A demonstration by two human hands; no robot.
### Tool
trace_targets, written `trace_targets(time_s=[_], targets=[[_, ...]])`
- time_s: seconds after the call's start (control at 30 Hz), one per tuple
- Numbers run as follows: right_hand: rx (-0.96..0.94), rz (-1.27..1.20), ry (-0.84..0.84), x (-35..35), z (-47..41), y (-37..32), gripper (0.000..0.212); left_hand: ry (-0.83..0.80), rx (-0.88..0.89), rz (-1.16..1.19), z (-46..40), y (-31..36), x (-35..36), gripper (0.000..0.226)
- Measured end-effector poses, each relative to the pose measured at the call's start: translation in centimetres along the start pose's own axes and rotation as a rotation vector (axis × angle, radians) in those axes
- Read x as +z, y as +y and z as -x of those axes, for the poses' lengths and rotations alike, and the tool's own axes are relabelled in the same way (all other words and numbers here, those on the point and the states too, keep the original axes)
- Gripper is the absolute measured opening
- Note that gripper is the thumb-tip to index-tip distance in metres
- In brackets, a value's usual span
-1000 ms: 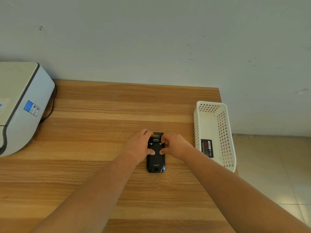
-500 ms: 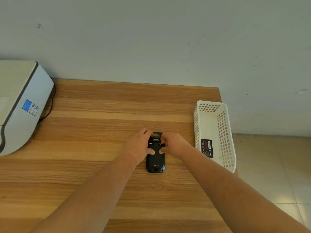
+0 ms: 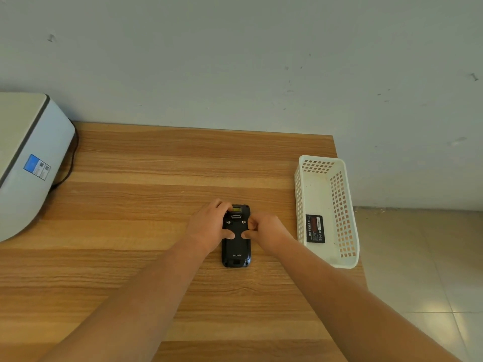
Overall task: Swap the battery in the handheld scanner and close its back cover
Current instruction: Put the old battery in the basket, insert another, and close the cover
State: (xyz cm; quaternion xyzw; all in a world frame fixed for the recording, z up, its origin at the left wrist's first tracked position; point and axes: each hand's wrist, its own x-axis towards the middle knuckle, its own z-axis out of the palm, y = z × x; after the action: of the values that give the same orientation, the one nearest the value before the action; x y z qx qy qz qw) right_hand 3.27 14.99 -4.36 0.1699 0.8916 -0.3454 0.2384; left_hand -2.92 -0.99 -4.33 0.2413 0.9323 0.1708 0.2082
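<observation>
A black handheld scanner [image 3: 236, 250] lies face down on the wooden table [image 3: 136, 205], its back cover in place over the body. My left hand [image 3: 209, 227] grips its left side, thumb pressing on the cover and fingers curled over the top corner. My right hand [image 3: 264, 231] holds the right side, thumb also on the cover. Both thumbs nearly meet at the cover's middle. A black battery [image 3: 315, 228] with a red label lies in the white basket [image 3: 347, 259] to the right.
A white and grey printer [image 3: 28, 163] with a dark cable stands at the table's left. The basket sits at the table's right edge, beyond which is tiled floor. A pale wall rises behind the table.
Both hands stay on the scanner. The thumbs have shifted slightly closer together on the back cover; the scanner has not moved.
</observation>
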Motion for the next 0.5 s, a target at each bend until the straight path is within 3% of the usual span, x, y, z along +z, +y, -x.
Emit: trace_targets(time_s=[0.17, 0.27, 0.5], targets=[[0.236, -0.377, 0.062, -0.1, -0.4, 0.1, 0.027, -0.016, -0.027, 0.021, 0.1, 0.2, -0.2, 0.063], [0.388, -0.527, 0.010, -0.4, -0.6, 0.0, 0.023, -0.021, -0.155, 0.193, 0.2, -0.1, 0.0, 0.062], [0.442, -0.493, -0.055, -0.3, -1.5, -1.2, 0.032, -0.164, -0.509, 0.611, -0.8, -0.7, 0.0, 0.049]])
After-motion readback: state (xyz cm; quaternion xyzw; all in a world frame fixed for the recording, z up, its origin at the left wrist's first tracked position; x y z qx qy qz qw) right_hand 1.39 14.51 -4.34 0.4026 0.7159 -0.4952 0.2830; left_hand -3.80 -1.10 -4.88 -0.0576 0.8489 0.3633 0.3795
